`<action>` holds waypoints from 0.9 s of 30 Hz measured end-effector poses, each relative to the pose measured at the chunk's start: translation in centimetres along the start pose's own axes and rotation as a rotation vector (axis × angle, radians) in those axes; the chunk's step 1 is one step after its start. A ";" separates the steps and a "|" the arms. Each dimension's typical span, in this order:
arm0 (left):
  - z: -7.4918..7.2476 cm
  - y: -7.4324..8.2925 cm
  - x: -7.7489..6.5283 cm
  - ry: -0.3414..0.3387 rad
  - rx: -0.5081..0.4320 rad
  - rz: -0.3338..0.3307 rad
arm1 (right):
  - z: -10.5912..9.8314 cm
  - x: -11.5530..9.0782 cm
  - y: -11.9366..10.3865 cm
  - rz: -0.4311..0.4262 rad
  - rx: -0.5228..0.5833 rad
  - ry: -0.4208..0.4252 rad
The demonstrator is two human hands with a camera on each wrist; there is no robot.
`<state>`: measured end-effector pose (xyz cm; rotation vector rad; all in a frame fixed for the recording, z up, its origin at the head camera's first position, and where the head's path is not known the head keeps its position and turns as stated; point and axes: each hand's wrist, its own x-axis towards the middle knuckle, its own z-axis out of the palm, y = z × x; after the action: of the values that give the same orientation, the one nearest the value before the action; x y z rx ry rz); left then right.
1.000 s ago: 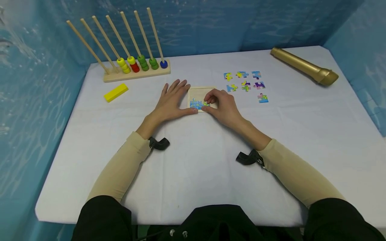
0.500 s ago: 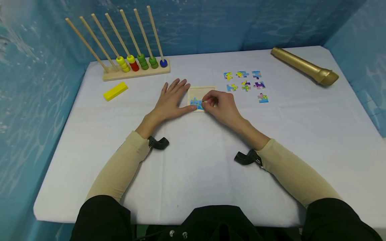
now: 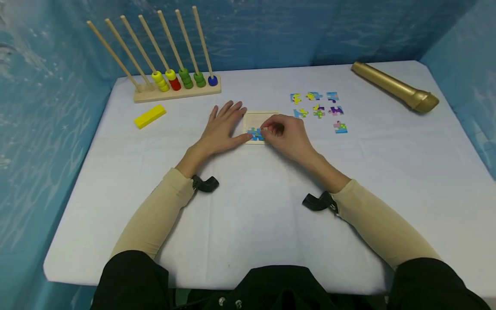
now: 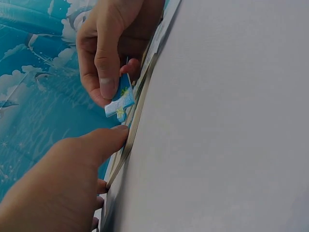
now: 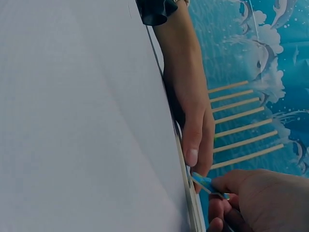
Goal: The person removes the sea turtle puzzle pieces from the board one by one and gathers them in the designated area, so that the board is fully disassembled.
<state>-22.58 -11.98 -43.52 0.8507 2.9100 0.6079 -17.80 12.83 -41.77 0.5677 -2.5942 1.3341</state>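
Note:
My right hand (image 3: 290,135) pinches a blue jigsaw piece with yellow-green marks (image 4: 120,100) between thumb and fingertips. The piece is tilted, close over the near side of a small square wooden puzzle tray (image 3: 252,119). Blue pieces (image 3: 254,133) lie along the tray's near left part, partly hidden by my fingers. My left hand (image 3: 218,131) lies palm down at the tray's left side with fingers spread. Its thumb reaches straight to the tray's near edge, its tip close below the held piece in the left wrist view.
Several loose jigsaw pieces (image 3: 319,112) lie in rows right of the tray. A wooden bead abacus with tall rods (image 3: 178,91) stands back left, a yellow block (image 3: 150,116) in front of it. A gold cylinder with a flared end (image 3: 391,86) lies back right on the white table (image 3: 240,224).
My right fingertips and thumb have drawn closer together, and the pinched jigsaw piece has turned over the tray. My left thumb has shifted slightly up at the near edge; its spread fingers stay put.

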 end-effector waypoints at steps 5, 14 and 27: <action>-0.1 0.2 0.0 -0.013 0.013 -0.006 | -1.3 -0.6 0.3 0.073 -0.005 0.008; 0.1 0.2 0.1 -0.016 0.012 -0.007 | -5.1 -2.5 2.4 0.159 -0.068 0.045; -0.1 0.2 0.0 -0.007 0.023 0.002 | -9.6 -4.1 5.6 0.172 -0.261 0.158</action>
<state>-22.49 -11.88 -43.34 0.8564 2.9156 0.5713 -16.53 24.58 -41.60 0.1933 -2.6727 1.0117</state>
